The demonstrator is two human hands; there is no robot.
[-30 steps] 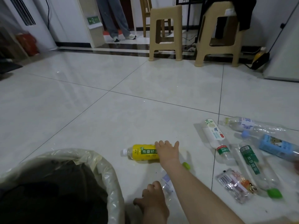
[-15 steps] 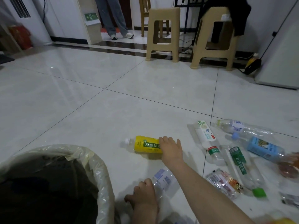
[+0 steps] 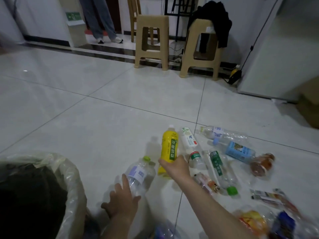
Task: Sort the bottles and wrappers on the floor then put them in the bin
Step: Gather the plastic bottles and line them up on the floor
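Observation:
My right hand (image 3: 174, 167) grips a yellow bottle (image 3: 168, 148) with a white cap, lifted and pointing away from me. My left hand (image 3: 122, 202) holds a clear bottle (image 3: 139, 173) with a green cap and a pale label, tilted up off the floor. The bin (image 3: 57, 171), lined with a clear plastic bag, stands at the lower left, close to my left hand. To the right, several more bottles lie on the tiles, among them a blue-labelled one (image 3: 239, 151) and a green-labelled one (image 3: 217, 163). Wrappers (image 3: 209, 184) lie in front of them.
Two tan plastic stools (image 3: 151, 41) stand at the back, one with a dark garment (image 3: 216, 19) over it. A person's legs (image 3: 101, 19) are in the doorway behind. A white appliance (image 3: 283, 49) and a cardboard box (image 3: 309, 107) are at the right. More wrappers (image 3: 269, 199) lie near my right forearm.
My right hand has taken hold of the yellow bottle and lifted it from lying flat to upright. My left hand has raised the clear bottle off the floor. The view has swung right.

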